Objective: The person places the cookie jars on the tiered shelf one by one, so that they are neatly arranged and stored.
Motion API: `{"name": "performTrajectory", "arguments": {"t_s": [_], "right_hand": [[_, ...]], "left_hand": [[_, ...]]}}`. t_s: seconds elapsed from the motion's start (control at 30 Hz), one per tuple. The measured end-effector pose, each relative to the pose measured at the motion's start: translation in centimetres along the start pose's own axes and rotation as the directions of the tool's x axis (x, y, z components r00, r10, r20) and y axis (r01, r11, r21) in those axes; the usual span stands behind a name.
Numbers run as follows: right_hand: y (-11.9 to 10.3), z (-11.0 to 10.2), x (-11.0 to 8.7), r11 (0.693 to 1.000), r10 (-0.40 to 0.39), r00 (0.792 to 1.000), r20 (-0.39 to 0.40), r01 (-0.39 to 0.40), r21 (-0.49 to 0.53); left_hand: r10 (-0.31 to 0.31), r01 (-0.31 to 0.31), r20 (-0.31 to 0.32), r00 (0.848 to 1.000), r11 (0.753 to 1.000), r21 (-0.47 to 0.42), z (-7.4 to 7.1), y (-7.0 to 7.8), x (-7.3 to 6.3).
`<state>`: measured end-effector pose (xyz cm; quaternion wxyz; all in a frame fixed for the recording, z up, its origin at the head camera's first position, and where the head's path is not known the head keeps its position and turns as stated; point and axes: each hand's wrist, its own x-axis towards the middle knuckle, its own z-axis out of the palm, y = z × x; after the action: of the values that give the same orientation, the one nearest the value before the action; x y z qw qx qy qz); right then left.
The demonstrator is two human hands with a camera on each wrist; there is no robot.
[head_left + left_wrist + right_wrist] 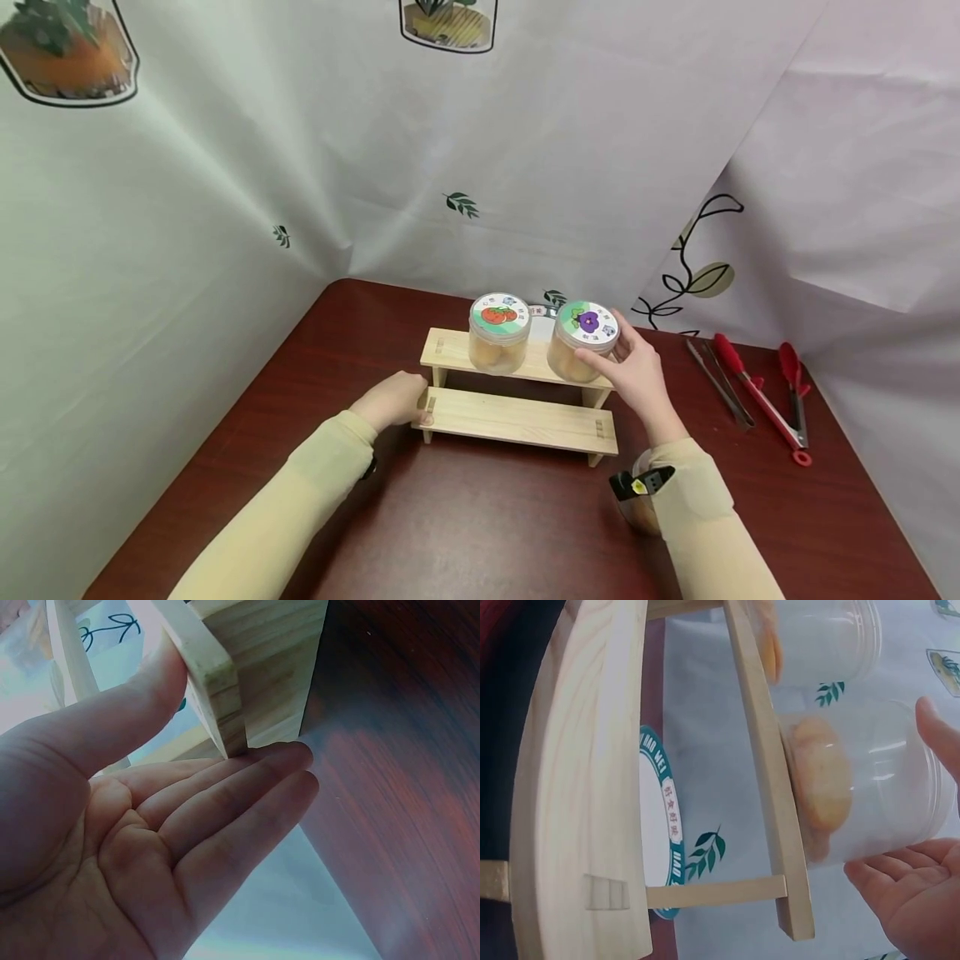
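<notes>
Operating remotely, I hold the flower-lidded jar (570, 354) upright, my right hand (633, 371) curved around its side, at the right end of the wooden stand (517, 419)'s far tier; my left hand (393, 400), farther from it, pinches the near tier's left end.

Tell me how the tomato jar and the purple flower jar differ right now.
Top picture: the tomato jar shows red tomatoes; the purple flower jar shows a purple bloom. Hold: the right grip holds the purple flower jar, while the tomato jar stands untouched. Place: in the head view, the tomato jar sits left of the purple flower jar. Both are clear, round, lidded jars with yellowish contents.
</notes>
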<state>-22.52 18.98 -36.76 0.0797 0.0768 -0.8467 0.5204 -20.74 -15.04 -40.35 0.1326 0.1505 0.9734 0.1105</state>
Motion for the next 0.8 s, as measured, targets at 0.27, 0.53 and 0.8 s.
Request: {"name": "performTrajectory", "arguments": {"t_s": [0.27, 0.53, 0.8], "right_hand": [[0.5, -0.8, -0.7, 1.0, -0.016, 1.0, 0.017, 0.016, -0.004], [0.8, -2.0, -1.8, 0.999, -0.039, 0.999, -0.005, 0.039, -0.022], [0.2, -2.8, -3.4, 0.998, -0.055, 0.998, -0.033, 0.054, -0.032]], "left_hand": [[0.028, -0.029, -0.029, 0.999, 1.0, -0.01, 0.3, -0.5, 0.1], [0.043, -0.044, -0.054, 0.998, 0.999, -0.024, 0.8, -1.1, 0.1], [0.016, -0.018, -0.039, 0.999, 0.998, -0.055, 0.8, -1.2, 0.2]]}}
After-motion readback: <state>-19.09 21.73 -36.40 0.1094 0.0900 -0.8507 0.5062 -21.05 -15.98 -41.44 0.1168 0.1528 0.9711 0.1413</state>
